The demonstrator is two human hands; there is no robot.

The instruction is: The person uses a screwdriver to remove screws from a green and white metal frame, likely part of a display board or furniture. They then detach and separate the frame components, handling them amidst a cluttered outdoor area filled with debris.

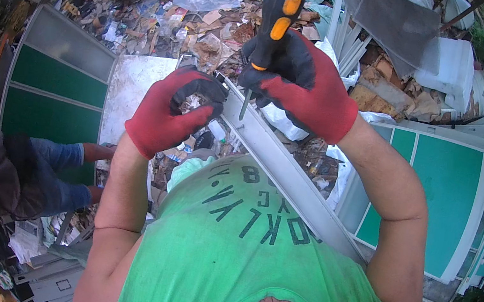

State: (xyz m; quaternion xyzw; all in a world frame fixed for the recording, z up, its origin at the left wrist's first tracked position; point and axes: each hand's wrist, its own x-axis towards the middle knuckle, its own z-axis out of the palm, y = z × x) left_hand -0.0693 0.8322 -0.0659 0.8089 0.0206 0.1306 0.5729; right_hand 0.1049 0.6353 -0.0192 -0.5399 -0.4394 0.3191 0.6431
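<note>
My right hand (305, 88), in a red and black work glove, is wrapped round the black and orange handle of a screwdriver (281, 12). Its thin shaft points down against a long, pale metal profile (281, 167), which runs slantwise from near my fingers to the right side of my green shirt. At the profile's upper end, my left hand (178, 107), gloved alike, has its thumb and fingers closed in a pinch. The fingertips meet the profile's end, where a small dark part (222, 78) shows. What exactly lies between those fingertips is partly hidden.
Green and white framed panels (442, 193) are stacked at right; another green panel (61, 77) stands at left. Beside it is another person in jeans (59, 177). Scrap and rubbish (210, 35) cover the ground ahead. White buckets (450, 74) lie at far right.
</note>
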